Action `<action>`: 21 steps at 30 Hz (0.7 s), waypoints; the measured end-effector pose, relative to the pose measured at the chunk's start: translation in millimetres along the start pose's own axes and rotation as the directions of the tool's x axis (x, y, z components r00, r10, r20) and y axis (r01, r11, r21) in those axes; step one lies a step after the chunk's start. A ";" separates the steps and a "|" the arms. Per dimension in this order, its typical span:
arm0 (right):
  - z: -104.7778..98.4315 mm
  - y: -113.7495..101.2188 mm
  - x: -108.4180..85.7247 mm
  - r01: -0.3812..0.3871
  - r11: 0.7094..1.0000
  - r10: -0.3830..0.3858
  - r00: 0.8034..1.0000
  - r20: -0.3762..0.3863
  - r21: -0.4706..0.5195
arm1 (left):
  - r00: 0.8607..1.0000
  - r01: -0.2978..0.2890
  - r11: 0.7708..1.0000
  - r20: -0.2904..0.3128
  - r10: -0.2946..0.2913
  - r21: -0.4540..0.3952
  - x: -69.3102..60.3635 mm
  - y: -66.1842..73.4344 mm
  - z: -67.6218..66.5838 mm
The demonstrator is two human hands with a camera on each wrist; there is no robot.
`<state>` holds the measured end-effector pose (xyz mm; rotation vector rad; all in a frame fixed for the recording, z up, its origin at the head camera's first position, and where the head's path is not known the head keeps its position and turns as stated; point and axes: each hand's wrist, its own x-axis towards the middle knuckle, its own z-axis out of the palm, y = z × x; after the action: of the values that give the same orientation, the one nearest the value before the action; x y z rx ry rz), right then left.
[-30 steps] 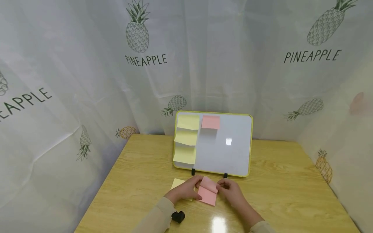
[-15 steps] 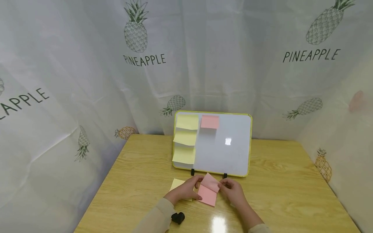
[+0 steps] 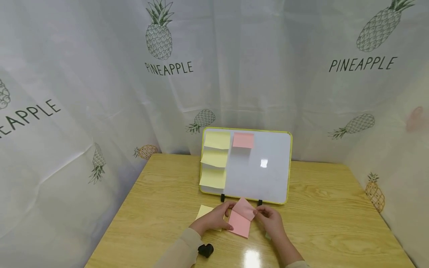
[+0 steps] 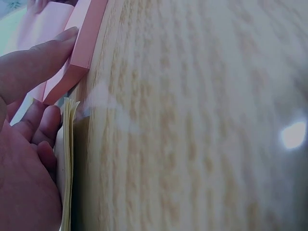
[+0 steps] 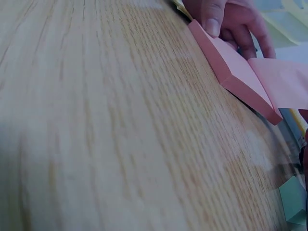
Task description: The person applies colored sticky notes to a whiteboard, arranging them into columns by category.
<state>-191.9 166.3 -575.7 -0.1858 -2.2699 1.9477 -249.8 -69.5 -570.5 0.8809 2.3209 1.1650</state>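
Note:
A pink sticky note pad (image 3: 239,224) lies on the wooden table below the whiteboard. My left hand (image 3: 215,219) holds the pad at its left side, with the thumb on its top face and other fingers curled beyond it. With thumb and index finger, my right hand (image 3: 270,222) pinches the right corner of the top pink sticky note (image 3: 244,208), which is folded up and away from the pad. Beneath the left hand lies a yellow sticky note pad (image 4: 67,168), partly covered. The right hand's fingertips are mostly outside the right wrist view.
A yellow-framed whiteboard (image 3: 259,178) on black feet stands behind the hands. It bears yellow notes (image 3: 214,159) down its left side and one pink note (image 3: 243,140) at the top. A green pad (image 5: 293,199) lies by the right hand. A black object (image 3: 206,250) is near the left sleeve.
The right hand has drawn the top pink note slightly up and to the right, so more of it stands away from the pad. The left hand has kept its place.

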 end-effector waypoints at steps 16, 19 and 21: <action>-3.3 -1.1 -2.0 0.007 0.999 -0.005 1.000 -0.031 0.053 | 1.000 -0.005 1.000 -0.003 0.005 -0.007 0.5 1.9 -0.7; -3.6 -1.1 -2.8 0.007 0.998 -0.004 0.999 -0.038 0.067 | 1.000 -0.004 1.000 0.003 0.004 -0.015 -0.3 2.8 -0.6; -3.8 -0.4 -3.1 0.000 0.997 0.003 0.999 -0.040 0.075 | 1.000 -0.002 1.000 0.009 0.002 -0.022 -1.1 3.3 -0.4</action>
<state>-188.2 169.3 -574.8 -0.2156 -2.1682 2.0076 -248.2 -69.0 -567.5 0.8792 2.2962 1.1835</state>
